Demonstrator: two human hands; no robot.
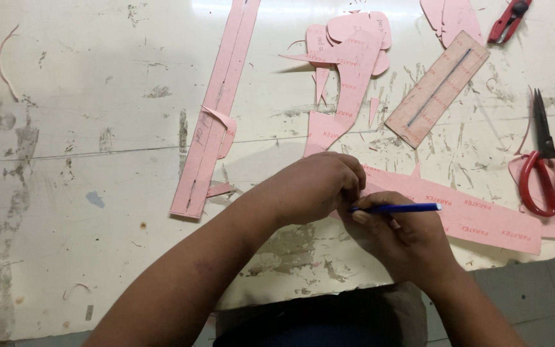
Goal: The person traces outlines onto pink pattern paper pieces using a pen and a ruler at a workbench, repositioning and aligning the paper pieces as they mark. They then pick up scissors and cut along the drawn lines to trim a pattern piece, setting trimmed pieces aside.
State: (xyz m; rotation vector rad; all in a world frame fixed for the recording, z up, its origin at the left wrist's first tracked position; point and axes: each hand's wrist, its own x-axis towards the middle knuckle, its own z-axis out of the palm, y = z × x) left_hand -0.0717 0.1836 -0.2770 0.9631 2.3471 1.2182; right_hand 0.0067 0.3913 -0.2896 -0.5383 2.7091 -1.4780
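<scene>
I'm in a craft workshop — the kind where patterns get cut by hand. My table (97,96) is a worn white surface, scratched, stained and flecked with glue or paint. Pink pattern-board strips (216,103) and cut pieces (348,64) lie scattered across it, with thin offcuts — and two pairs of red-handled scissors (550,167) (509,20) rest at the right. A grey tiled floor (541,289) shows below the edge.

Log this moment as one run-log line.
left hand: pressing pink board strip | right hand: holding blue pen on strip | red scissors: idle, right
</scene>
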